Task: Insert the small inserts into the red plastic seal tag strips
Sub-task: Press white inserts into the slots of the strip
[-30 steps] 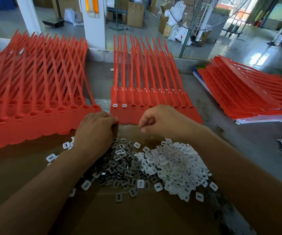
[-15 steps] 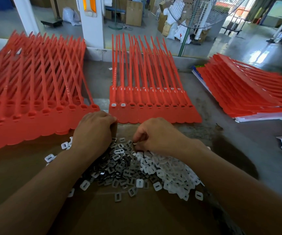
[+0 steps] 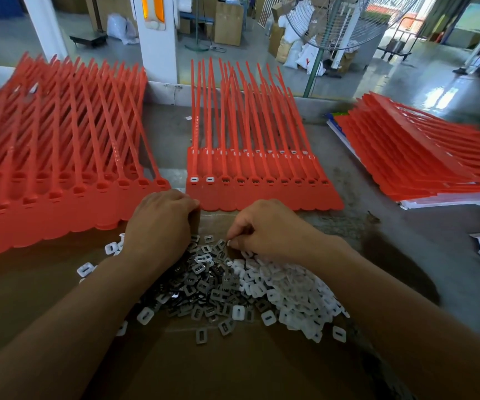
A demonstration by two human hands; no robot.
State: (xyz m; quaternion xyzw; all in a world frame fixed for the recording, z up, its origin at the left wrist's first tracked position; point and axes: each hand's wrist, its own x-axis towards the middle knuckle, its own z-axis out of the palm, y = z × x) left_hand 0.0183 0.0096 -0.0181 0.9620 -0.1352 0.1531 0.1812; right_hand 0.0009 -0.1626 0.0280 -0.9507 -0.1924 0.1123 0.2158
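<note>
Small inserts [image 3: 233,287] sit heaped on the cardboard [image 3: 233,368], grey ones left, white ones right, just short of the middle sheet of red seal tag strips [image 3: 264,197]. Right hand [image 3: 270,229] pinches one at the heap's far edge. Left hand [image 3: 158,223] rests knuckles-up beside it, fingers tucked under, and I can't tell whether it holds anything. Two sockets at the sheet's left end carry white inserts.
</note>
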